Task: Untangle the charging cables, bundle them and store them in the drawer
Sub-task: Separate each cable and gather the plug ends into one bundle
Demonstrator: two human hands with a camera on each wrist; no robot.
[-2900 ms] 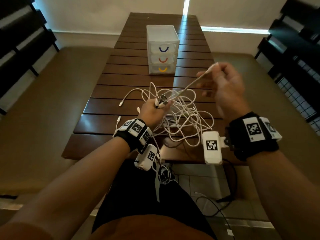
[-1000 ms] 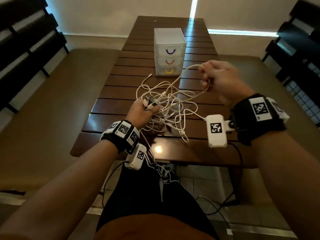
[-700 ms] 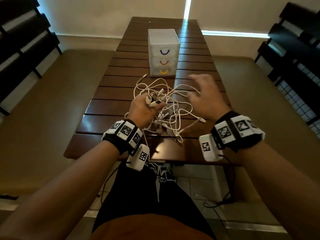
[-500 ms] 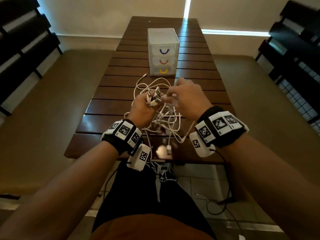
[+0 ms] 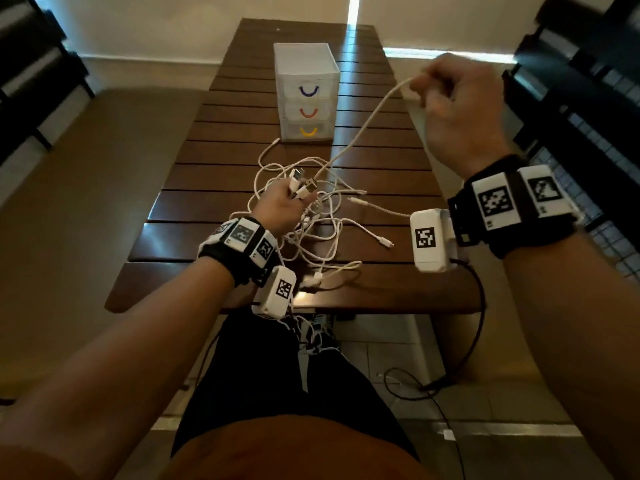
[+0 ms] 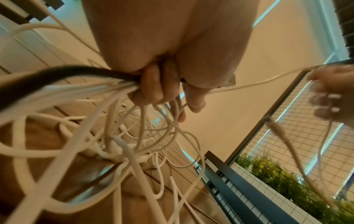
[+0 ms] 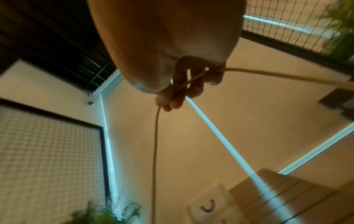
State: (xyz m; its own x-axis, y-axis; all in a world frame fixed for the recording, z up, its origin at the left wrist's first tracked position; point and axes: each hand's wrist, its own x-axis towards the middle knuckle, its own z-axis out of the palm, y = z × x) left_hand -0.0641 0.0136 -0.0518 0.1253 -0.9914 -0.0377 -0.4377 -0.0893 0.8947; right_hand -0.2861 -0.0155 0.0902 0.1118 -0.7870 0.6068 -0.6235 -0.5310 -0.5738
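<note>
I am near the start of my job, I think. My left hand (image 5: 282, 206) sits low in the middle of the head view, and its fingers are curled tight around a bunch of plug ends (image 5: 302, 184) that poke up out of my fist. In the left wrist view I can see lots of white cables running out from under those fingers (image 6: 153, 84). My right hand (image 5: 457, 109) is up high in the upper right of the head view. It pinches one single cable (image 5: 363, 128) and holds it up and away, so that cable runs in a long slanted line down to my left hand. In the right wrist view the same cable crosses my fingers (image 7: 184, 84) and hangs down below them. The rest of the white cables (image 5: 311, 233) lie in a messy pile on the wooden table (image 5: 207, 174), in the middle of the head view, just to the right of my left hand, with loops crossing over each other. So the untangling is not done yet. I see no neat bundle anywhere. The little drawer box (image 5: 306, 93) stands farther up the table, well apart from the pile, and all three drawers look closed. Bundling and putting the cables away are both left to do.
</note>
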